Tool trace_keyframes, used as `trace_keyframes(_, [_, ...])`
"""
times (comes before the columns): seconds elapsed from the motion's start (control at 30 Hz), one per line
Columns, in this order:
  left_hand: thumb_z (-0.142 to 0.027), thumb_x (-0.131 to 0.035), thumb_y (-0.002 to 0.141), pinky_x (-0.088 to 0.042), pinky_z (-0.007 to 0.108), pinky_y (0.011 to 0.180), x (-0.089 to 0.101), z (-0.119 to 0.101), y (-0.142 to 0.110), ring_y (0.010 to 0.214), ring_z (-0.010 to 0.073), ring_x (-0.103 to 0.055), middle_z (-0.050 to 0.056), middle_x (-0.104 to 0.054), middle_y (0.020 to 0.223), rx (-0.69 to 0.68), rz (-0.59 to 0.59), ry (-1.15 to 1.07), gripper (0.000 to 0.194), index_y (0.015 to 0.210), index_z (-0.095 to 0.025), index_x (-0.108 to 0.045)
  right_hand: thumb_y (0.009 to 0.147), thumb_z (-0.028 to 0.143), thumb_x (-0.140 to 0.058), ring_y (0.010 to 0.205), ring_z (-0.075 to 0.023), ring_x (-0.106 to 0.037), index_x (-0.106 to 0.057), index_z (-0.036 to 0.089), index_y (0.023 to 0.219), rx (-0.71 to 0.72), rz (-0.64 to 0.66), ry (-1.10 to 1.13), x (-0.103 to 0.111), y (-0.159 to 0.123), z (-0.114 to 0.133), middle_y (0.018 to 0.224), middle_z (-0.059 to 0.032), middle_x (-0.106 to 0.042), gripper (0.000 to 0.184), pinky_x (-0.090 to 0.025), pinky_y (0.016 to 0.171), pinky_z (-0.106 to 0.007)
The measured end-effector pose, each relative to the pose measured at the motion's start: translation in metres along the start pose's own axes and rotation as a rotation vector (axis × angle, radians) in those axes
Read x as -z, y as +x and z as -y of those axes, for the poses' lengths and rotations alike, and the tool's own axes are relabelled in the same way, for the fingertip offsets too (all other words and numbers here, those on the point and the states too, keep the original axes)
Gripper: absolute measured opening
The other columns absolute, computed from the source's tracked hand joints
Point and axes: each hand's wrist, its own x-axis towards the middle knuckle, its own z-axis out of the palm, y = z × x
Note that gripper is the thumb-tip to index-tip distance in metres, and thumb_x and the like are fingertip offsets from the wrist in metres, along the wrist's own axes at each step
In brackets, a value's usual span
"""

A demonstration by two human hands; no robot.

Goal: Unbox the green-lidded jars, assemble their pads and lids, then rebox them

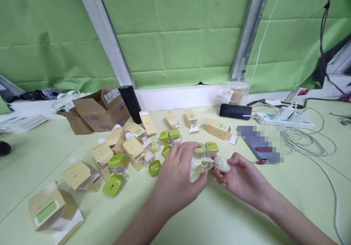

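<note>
My left hand [175, 172] is closed around a small clear plastic case [197, 164]; its inside is blurred, with something yellowish in it. Between the fingers of my right hand [244, 181] is a small off-white, rounded piece [222, 164] with a hole at its tip. It is right beside the case. Just behind my hands lies a green lid [212, 147]. To the left of my left hand are an open green lid [154, 168] and a clear case with a pale piece inside [148, 157].
Several opened tan cartons [76, 173] spread across the left and back of the table, among green-lidded cases [113, 185]. Behind them stand a brown cardboard box [101, 109] and a black cylinder [130, 104]. At right are phones [236, 111], a power strip [285, 120] and coiled cables [309, 142].
</note>
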Motion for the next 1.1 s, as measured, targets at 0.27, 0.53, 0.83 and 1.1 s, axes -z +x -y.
trace_keyframes(0.27, [-0.024,-0.062,0.066,-0.045,0.035,0.082,-0.015,0.042,-0.009,0.100,0.0265,-0.055,0.005,-0.057,0.106,0.293,0.432,-0.250,0.037,0.101,-0.022,-0.052,0.087,0.048,-0.049,0.058,-0.0143,-0.049,-0.054,0.024,0.091,0.224,0.032,-1.013,0.012,-0.013,0.020,0.066,0.0024,-0.053,0.026,-0.037,0.053,-0.025])
trace_keyframes(0.53, [-0.032,-0.066,0.071,-0.036,0.045,0.096,-0.028,0.035,-0.001,0.117,0.0318,-0.041,0.010,-0.053,0.122,0.192,0.295,-0.002,0.056,0.122,-0.020,-0.047,0.076,0.043,-0.063,0.058,-0.0195,-0.060,-0.058,0.025,0.097,0.206,0.183,-1.681,0.010,-0.006,-0.006,0.064,0.0023,-0.063,0.028,-0.028,0.050,-0.024])
trace_keyframes(0.83, [-0.011,-0.061,0.067,-0.043,0.042,0.086,-0.064,0.022,0.038,0.096,0.0297,-0.056,0.008,-0.068,0.093,-0.189,0.482,-0.008,0.024,0.089,-0.020,-0.066,0.075,0.037,-0.065,0.063,-0.0268,-0.067,-0.052,0.023,0.099,0.155,0.091,-1.838,0.016,-0.007,0.000,0.070,-0.0020,-0.071,0.030,-0.027,0.049,-0.025])
trace_keyframes(1.1, [-0.027,-0.052,0.084,-0.045,0.043,0.090,-0.047,0.020,0.038,0.104,0.0281,-0.057,0.013,-0.063,0.114,0.068,0.216,-0.243,0.034,0.116,-0.014,-0.056,0.080,0.038,-0.059,0.065,-0.0284,-0.068,-0.059,0.022,0.099,0.202,0.104,-1.888,0.014,-0.006,0.004,0.072,-0.0056,-0.072,0.025,-0.035,0.052,-0.028])
